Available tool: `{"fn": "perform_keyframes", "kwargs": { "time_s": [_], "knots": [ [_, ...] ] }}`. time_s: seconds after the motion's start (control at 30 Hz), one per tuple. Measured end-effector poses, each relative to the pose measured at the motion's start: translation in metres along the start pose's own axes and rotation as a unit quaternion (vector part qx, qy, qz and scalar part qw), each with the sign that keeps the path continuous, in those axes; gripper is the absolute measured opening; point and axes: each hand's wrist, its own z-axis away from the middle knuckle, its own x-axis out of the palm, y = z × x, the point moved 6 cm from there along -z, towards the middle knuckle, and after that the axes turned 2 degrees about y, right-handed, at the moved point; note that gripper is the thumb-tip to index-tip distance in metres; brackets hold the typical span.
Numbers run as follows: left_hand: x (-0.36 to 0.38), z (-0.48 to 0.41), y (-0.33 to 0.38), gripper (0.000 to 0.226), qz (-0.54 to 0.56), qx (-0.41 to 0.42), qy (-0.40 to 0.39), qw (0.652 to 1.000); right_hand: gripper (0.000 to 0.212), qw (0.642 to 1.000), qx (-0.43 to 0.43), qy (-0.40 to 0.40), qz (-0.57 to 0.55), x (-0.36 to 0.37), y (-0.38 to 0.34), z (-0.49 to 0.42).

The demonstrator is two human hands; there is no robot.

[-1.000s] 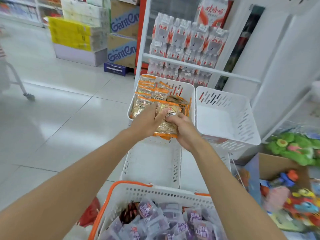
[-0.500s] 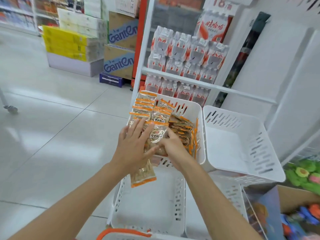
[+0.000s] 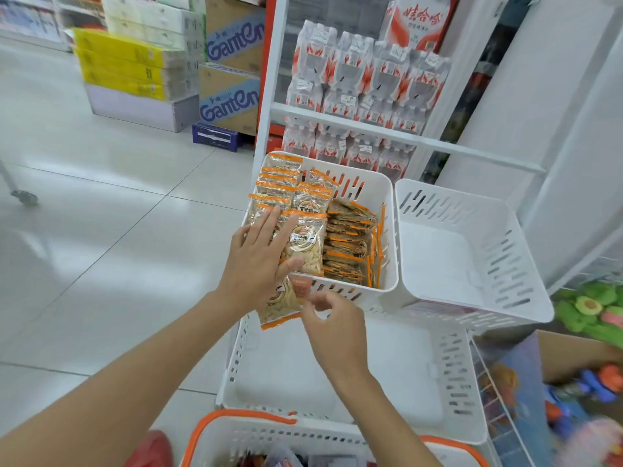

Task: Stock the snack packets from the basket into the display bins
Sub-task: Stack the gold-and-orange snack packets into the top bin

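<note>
left hand (image 3: 259, 264) pressed flat on packets (image 3: 305, 244) | right hand (image 3: 333, 328) curled by overhanging packet (image 3: 279, 306), grip not discernible | risk: unpinned, it could be dropped off near rim of bin (image 3: 390, 237)

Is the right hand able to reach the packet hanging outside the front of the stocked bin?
Probably yes. The right hand is just beside the hanging packet, with nothing between them; the left hand lies flat higher up, on the packets in the bin.
</note>
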Motion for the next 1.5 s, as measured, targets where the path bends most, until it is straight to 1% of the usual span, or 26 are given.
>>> {"fn": "perform_keyframes", "kwargs": {
  "time_s": [0.1,0.17,0.23,0.27,0.33,0.4,0.43,0.47,0.5,0.53,0.57,0.63,0.7,0.77,0.83,0.87,0.9,0.93,1.0,1.07,1.13,1.2,1.23,1.3,1.43,1.5],
  "knots": [
    [-0.001,-0.001,0.000,0.074,0.003,-0.003,-0.013,1.000,0.026,0.992,0.023,-0.097,-0.083,0.023,0.001,-0.002],
    [-0.002,0.000,0.000,0.075,0.002,-0.005,-0.029,1.000,0.021,0.986,0.049,-0.108,-0.116,0.030,0.002,-0.006],
    [-0.005,0.001,0.001,0.079,0.025,-0.007,-0.038,0.999,0.011,0.985,0.053,-0.104,-0.130,0.027,0.003,-0.006],
    [-0.010,0.001,0.001,0.080,0.045,-0.013,-0.034,0.998,0.010,0.984,0.047,-0.106,-0.139,0.023,0.003,-0.005],
    [-0.028,0.004,0.002,0.079,0.073,-0.018,0.013,0.997,0.014,0.978,0.043,-0.111,-0.169,0.009,0.003,-0.002],
    [-0.050,0.010,0.005,0.071,0.083,-0.005,0.084,0.993,0.013,0.972,0.039,-0.089,-0.214,-0.010,0.003,-0.004],
    [-0.057,0.013,0.009,0.065,0.105,-0.002,0.095,0.990,0.013,0.968,0.037,-0.076,-0.236,-0.019,0.002,-0.007],
    [-0.061,0.015,0.014,0.058,0.155,-0.007,0.075,0.985,0.014,0.963,0.034,-0.070,-0.259,-0.024,-0.001,-0.012],
    [-0.061,0.015,0.020,0.051,0.226,-0.027,0.034,0.973,0.017,0.958,0.027,-0.073,-0.275,-0.028,-0.006,-0.016],
    [-0.059,0.016,0.027,0.043,0.301,-0.053,-0.007,0.952,0.022,0.955,0.020,-0.082,-0.284,-0.029,-0.013,-0.019],
    [-0.058,0.015,0.032,0.038,0.354,-0.077,-0.022,0.932,0.026,0.954,0.012,-0.092,-0.286,-0.030,-0.021,-0.023],
    [-0.059,0.008,0.034,0.042,0.388,-0.107,0.009,0.915,0.022,0.958,-0.005,-0.082,-0.274,-0.034,-0.031,-0.033],
    [-0.060,-0.002,0.029,0.061,0.374,-0.111,0.045,0.920,0.011,0.967,-0.009,-0.040,-0.251,-0.040,-0.040,-0.048],
    [-0.057,-0.008,0.022,0.075,0.284,-0.079,0.066,0.953,0.006,0.982,-0.006,-0.036,-0.185,-0.040,-0.042,-0.066],
    [-0.048,-0.009,0.019,0.079,0.157,-0.019,0.045,0.986,0.020,0.993,-0.007,-0.088,-0.084,-0.030,-0.042,-0.081],
    [-0.041,-0.008,0.018,0.080,0.109,0.009,0.021,0.994,0.023,0.992,-0.002,-0.118,-0.053,-0.026,-0.042,-0.086],
    [-0.033,-0.007,0.016,0.080,0.079,0.027,0.000,0.997,0.020,0.989,0.009,-0.142,-0.048,-0.025,-0.041,-0.092],
    [-0.027,-0.006,0.013,0.081,0.066,0.032,-0.013,0.997,0.015,0.985,0.030,-0.153,-0.075,-0.026,-0.038,-0.098],
    [-0.019,-0.007,0.004,0.081,0.075,0.019,-0.022,0.997,0.025,0.977,0.085,-0.108,-0.162,-0.034,-0.028,-0.122],
    [-0.016,-0.009,0.000,0.081,0.093,0.011,-0.025,0.995,0.039,0.974,0.099,-0.064,-0.194,-0.039,-0.022,-0.146],
    [-0.016,-0.010,-0.001,0.078,0.121,0.009,-0.012,0.993,0.051,0.972,0.100,-0.088,-0.196,-0.028,-0.026,-0.162],
    [-0.013,-0.011,-0.001,0.076,0.142,0.004,-0.010,0.990,0.041,0.962,0.103,-0.123,-0.221,-0.013,-0.031,-0.173],
    [-0.012,-0.011,-0.001,0.075,0.142,0.001,-0.011,0.990,0.040,0.959,0.105,-0.130,-0.230,-0.006,-0.031,-0.179],
    [-0.010,-0.013,-0.002,0.071,0.130,-0.004,-0.001,0.991,0.045,0.962,0.108,-0.119,-0.219,0.001,-0.027,-0.190],
    [-0.009,-0.013,-0.003,0.067,0.127,-0.009,0.036,0.991,0.024,0.983,0.063,-0.087,-0.151,0.003,-0.028,-0.202],
    [-0.008,-0.013,-0.003,0.068,0.128,-0.005,0.043,0.991,0.024,0.987,0.037,-0.082,-0.132,-0.001,-0.034,-0.202]
  ]
}}
